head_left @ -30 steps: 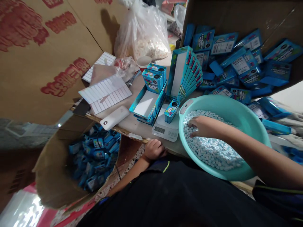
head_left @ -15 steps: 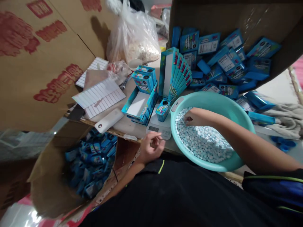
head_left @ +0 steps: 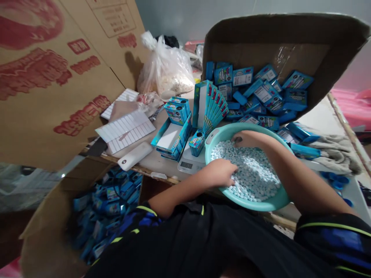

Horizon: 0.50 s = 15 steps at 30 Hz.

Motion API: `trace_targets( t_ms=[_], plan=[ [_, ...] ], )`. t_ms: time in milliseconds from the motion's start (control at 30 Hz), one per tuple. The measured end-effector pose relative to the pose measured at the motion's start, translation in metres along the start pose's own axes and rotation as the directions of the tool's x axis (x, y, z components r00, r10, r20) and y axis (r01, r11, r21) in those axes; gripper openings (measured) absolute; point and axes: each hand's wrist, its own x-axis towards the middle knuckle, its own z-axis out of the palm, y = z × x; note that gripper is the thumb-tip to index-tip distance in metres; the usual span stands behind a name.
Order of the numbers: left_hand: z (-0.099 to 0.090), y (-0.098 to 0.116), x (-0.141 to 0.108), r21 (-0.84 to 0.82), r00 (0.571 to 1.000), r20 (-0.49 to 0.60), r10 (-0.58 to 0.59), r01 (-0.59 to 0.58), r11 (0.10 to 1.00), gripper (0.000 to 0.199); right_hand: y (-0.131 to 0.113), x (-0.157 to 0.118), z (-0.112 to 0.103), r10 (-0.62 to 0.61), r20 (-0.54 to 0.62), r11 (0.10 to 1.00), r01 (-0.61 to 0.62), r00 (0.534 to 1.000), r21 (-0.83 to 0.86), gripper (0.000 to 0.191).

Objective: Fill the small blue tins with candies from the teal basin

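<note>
A turquoise basin [head_left: 257, 205] stands in front of me, holding many small pale blue and white candies [head_left: 253, 185]. My left hand [head_left: 220, 173] reaches over its near left rim, fingers curled down among the candies. At the far side of the basin, my right hand [head_left: 248, 139] is bent with its fingers closed at the candies; whatever they pinch is hidden. Left of the basin, a small blue candy box [head_left: 197, 143] stands upright on a white digital scale [head_left: 185, 166].
A blue display tray [head_left: 171, 138] holds two boxes at its back. Many blue boxes fill a carton [head_left: 314, 54] behind the basin and another carton [head_left: 48, 216] below left. A white power bank-like device [head_left: 135, 156] lies at the table edge. A grey cloth [head_left: 337, 152] is right.
My left hand has moved from beside the scale rightward into the basin. The right hand stays at the candies. The view has tilted up a little.
</note>
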Motion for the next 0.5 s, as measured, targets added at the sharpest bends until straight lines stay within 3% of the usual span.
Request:
trace_targets(
  t_ms=[300, 500],
  plan=[
    [0.008, -0.01, -0.001, -0.276, 0.998, -0.059, 0.021, -0.036, 0.961, 0.017, -0.001, -0.001, 0.005, -0.039, -0.013, 0.998, 0.039, 0.999, -0.043, 0.026],
    [0.012, -0.008, -0.008, -0.244, 0.98, -0.197, 0.042, -0.091, 0.966, 0.018, -0.008, 0.0, 0.007, -0.041, -0.029, 0.996, 0.038, 0.999, -0.078, 0.03]
  ],
)
